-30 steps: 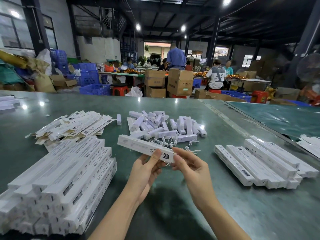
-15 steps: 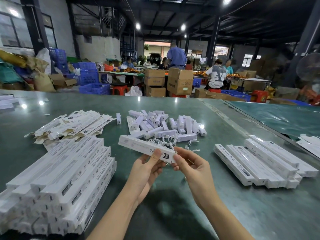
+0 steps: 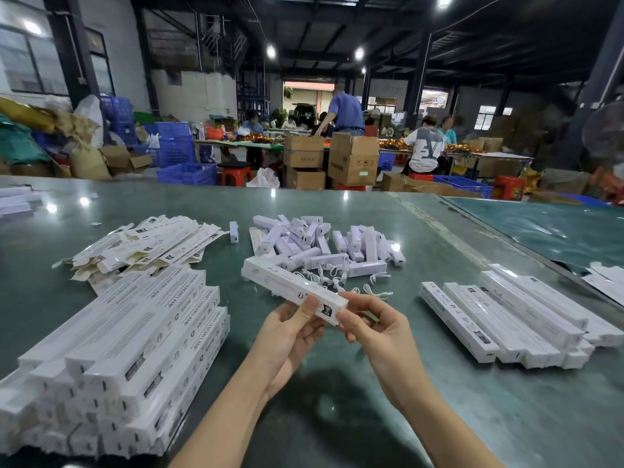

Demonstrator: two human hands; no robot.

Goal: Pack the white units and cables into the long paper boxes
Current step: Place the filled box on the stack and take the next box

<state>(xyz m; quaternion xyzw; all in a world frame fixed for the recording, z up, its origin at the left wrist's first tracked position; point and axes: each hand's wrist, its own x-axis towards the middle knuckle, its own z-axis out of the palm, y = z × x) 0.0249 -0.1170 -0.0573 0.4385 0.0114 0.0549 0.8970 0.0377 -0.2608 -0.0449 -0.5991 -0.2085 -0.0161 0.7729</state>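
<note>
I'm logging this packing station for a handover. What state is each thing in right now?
Long paper box: lifted off the table, gripped at its near end.
Left hand: grips the box.
Right hand: pinches the box's end.
White units: loose heap, unpacked.
Cables: loose on the table.
Flat box blanks: unfolded pile.
Left box stack: stacked.
Right box row: lying side by side.

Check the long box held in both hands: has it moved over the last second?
No. The held box keeps its place over the cables before the pile of white units; left hand and right hand still grip its near end.
</note>
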